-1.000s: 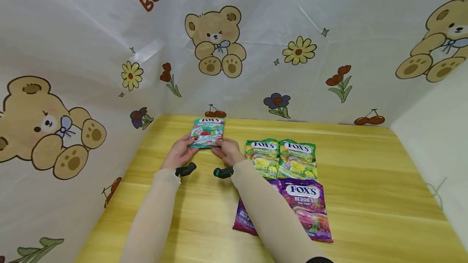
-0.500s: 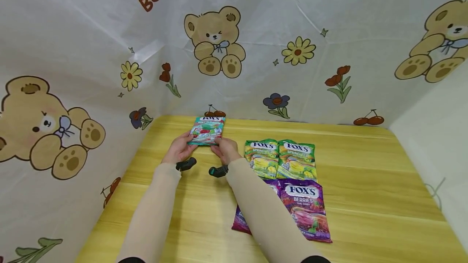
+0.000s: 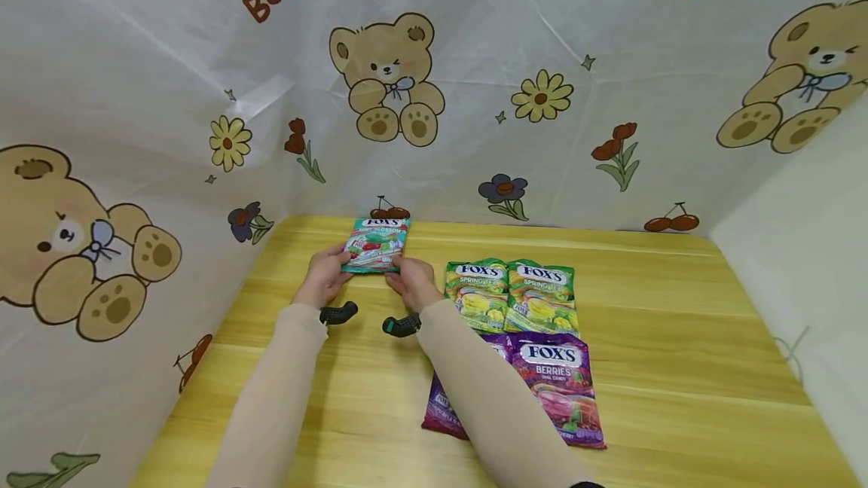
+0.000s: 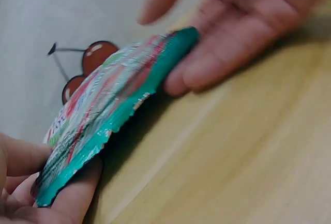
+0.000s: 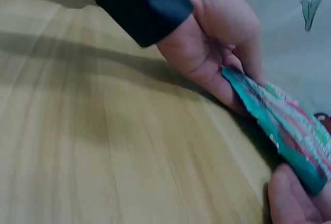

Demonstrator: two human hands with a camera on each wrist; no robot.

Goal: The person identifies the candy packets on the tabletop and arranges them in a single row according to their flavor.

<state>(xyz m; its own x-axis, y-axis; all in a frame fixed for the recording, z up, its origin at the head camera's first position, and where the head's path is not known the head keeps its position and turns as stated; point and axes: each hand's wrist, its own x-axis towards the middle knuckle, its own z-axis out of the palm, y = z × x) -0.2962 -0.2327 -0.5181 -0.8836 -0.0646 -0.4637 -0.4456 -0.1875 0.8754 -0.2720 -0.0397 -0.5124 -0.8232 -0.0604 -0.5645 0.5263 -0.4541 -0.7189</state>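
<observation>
A teal bag of candy point(image 3: 376, 245), labelled FOX'S Mint Blossom, is at the table's back left, its near edge tilted up off the wood. My left hand point(image 3: 322, 275) pinches its left corner, thumb above and fingers beneath. At the other corner is my right hand point(image 3: 414, 282). In the left wrist view, the right hand's fingers point(image 4: 227, 58) extend under the bag's corner, while its thumb stands apart above the wrapper. The right wrist view shows the left hand point(image 5: 217, 32) at the far end of the teal edge and right-hand fingertips point(image 5: 283, 182) below the near corner.
Two green Spring Tea bags point(image 3: 540, 296) lie side by side right of my right hand. Two purple Berries bags point(image 3: 556, 390) lie nearer, one partly hidden under my right sleeve point(image 3: 488, 390). A bear-print sheet point(image 3: 461, 172) rises behind the wooden table point(image 3: 678, 322).
Both hands stay at the teal bag, which shifts only slightly. The whole head view slides a little to the left. The green and purple bags keep their places on the table.
</observation>
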